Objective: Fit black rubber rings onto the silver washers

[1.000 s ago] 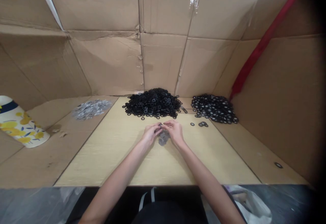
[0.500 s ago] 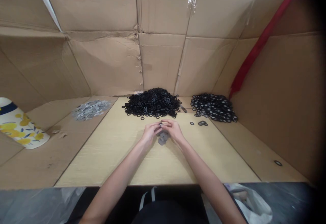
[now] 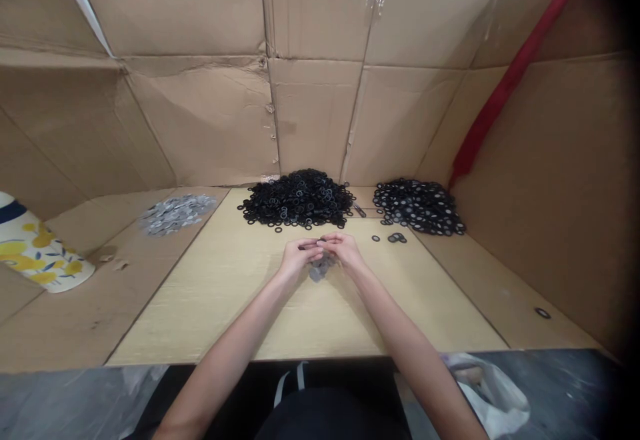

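Dark ring (image 3: 315, 243), tiny and thin, sits right at the centre of the action, caught between both sets of fingertips just above the pale wooden board (image 3: 225, 307). It shows only as a short dark sliver, too small to make out more. The left hand (image 3: 295, 258) has its fingertips (image 3: 306, 245) pressed together in a pinch on one side, and the right hand (image 3: 343, 251) mirrors it, fingertips (image 3: 326, 241) closed on the other side, the two hands meeting tip to tip. Both wrists are low and the forearms run straight back toward the person.

Directly beneath the hands lies a small grey heap of washers (image 3: 319, 269), partly shaded by the palms. Just beyond the fingers spreads the big pile of black rings (image 3: 297, 199), glossy, loosely heaped, with strays at its near edge. To the right of it sits a second pile (image 3: 417, 207), black rings with pale centres, and a few loose pieces (image 3: 395, 237) lie between that pile and the right hand. Off to the left, well apart, there's a flat scatter of silvery washers (image 3: 175, 212) on the cardboard floor (image 3: 75, 320).

Further out, a white container with yellow flowers (image 3: 40, 257) lies tilted at the left edge. One lone ring (image 3: 541, 312) rests far right. Cardboard walls (image 3: 210, 113) close everything in, with a red strip (image 3: 500, 93) running diagonally up the right side.
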Demonstrator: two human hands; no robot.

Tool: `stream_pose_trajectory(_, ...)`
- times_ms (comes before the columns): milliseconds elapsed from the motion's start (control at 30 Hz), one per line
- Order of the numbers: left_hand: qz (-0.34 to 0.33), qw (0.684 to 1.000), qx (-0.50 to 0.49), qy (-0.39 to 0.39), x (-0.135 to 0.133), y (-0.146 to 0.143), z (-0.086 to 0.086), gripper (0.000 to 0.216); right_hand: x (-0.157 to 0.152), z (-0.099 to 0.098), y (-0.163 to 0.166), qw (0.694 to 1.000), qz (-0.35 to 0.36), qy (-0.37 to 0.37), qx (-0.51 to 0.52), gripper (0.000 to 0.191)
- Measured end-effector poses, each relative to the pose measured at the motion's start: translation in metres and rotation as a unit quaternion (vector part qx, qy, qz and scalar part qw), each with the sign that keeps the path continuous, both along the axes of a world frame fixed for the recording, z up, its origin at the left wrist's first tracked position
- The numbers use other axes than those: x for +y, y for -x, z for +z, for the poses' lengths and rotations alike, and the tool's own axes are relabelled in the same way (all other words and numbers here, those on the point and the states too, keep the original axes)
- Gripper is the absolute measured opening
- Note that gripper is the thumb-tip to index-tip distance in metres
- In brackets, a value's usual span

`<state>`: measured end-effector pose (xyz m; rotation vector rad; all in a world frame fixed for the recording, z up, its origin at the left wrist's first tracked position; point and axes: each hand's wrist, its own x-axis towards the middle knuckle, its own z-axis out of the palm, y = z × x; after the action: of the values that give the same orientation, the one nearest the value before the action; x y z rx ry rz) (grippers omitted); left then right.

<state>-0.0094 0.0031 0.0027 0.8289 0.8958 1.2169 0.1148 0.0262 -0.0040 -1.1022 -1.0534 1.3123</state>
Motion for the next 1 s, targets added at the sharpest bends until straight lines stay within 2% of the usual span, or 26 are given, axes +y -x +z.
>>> stream_pose_trajectory(200, 0.012, 0.996, 0.075, -0.044, 0.006, 0.006, -0.006, 0.022, -0.002, -0.001, -0.001, 0.994, 0.069, 0.025, 0.081, 0.026)
stream_pose_trajectory(367, 0.021, 0.996, 0.080, -0.036, 0.008, 0.009, -0.002, 0.021, -0.003, 0.007, -0.004, 0.993, 0.110, 0.027, 0.043, 0.020)
stream_pose_trajectory(567, 0.018, 0.995, 0.092, -0.028, 0.005, 0.008, 0.003, 0.024, -0.004, 0.016, -0.009, 0.991, 0.109, -0.022, -0.069, 0.023)
stream_pose_trajectory(700, 0.009, 0.994, 0.101, -0.032, 0.003, 0.005, 0.003, 0.032, -0.003, 0.013, -0.006, 0.995, 0.083, -0.018, -0.054, 0.026)
stream_pose_trajectory(800, 0.010, 0.995, 0.094, -0.031, 0.002, 0.002, 0.002, 0.029, -0.002, 0.007, 0.000, 0.997, 0.060, -0.015, -0.036, 0.029)
stream_pose_trajectory(1000, 0.018, 0.994, 0.096, -0.043, 0.003, 0.001, -0.001, 0.030, -0.003, 0.002, 0.005, 0.998, 0.057, -0.012, -0.011, 0.036)
